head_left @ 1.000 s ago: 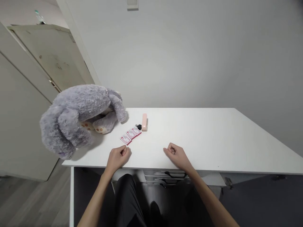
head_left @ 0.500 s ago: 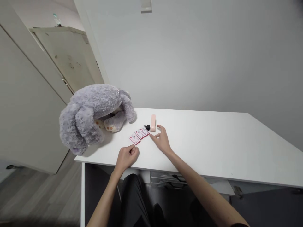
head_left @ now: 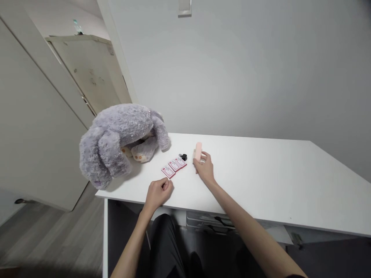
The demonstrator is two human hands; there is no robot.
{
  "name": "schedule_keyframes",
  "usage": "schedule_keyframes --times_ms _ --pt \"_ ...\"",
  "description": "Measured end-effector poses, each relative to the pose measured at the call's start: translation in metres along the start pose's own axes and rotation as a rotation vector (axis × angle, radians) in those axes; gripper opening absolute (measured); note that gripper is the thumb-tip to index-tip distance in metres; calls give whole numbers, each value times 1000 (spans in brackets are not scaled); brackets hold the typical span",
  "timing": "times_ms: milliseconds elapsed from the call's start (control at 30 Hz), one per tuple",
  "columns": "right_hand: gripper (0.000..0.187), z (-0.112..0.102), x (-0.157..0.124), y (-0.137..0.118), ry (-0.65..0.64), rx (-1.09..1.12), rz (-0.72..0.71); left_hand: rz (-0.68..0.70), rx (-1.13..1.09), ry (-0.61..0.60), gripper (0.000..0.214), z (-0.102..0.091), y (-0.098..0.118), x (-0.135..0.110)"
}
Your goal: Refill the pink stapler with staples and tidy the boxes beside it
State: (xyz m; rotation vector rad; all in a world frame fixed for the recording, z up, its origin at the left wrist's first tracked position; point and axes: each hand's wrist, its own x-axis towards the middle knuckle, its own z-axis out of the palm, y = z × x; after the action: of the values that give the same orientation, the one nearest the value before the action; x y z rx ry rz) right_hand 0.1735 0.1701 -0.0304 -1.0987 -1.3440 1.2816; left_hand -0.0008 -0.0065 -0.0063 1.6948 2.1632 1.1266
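Note:
My right hand point(head_left: 204, 168) grips a small pink stapler point(head_left: 198, 150), fingers wrapped round its near end, on the white table point(head_left: 261, 173). Just left of it lie a small black object point(head_left: 183, 157) and three little red-and-white boxes point(head_left: 174, 166) in a diagonal row. My left hand point(head_left: 158, 191) rests near the table's front edge as a loose fist, with nothing visible in it, just below the nearest box.
A big grey plush toy point(head_left: 121, 139) lies over the table's left back corner, hanging past the edge. A grey wall stands behind the table. Drawers point(head_left: 214, 222) show under the tabletop. A cream door and cabinet are at the left.
My right hand reached from the front edge to the pink stapler and closed on it, shifting it a little to the right. The left hand stayed a fist. The view shifted left.

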Motion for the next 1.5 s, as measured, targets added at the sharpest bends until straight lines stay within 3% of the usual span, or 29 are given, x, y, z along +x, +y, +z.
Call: schedule_keyframes --times_ms 200,333,433,533,700,833,1033,1500 --pt "57 -86 -27 -12 -107 349 119 13 18 13 39 1 -2 2" --pt "38 -142 -47 -25 -187 272 110 40 57 -4 40 0 0 3" --pt "44 -174 -58 -30 -248 126 66 83 73 -8 43 6 12 3" --pt "53 -194 -63 -29 -314 -33 20 136 0 -12 45 23 40 4" --pt "56 -204 -69 -24 -336 -229 -145 303 -206 -5 19 63 97 13" --pt "53 -203 -71 -19 -320 -260 -207 312 -293 -85 23 89 119 23" --pt "50 -204 -72 -15 -325 -246 -232 319 -357 -171 19 108 125 30" --pt "45 -198 -75 -18 -310 -269 -258 266 -342 -200 17 112 122 20"
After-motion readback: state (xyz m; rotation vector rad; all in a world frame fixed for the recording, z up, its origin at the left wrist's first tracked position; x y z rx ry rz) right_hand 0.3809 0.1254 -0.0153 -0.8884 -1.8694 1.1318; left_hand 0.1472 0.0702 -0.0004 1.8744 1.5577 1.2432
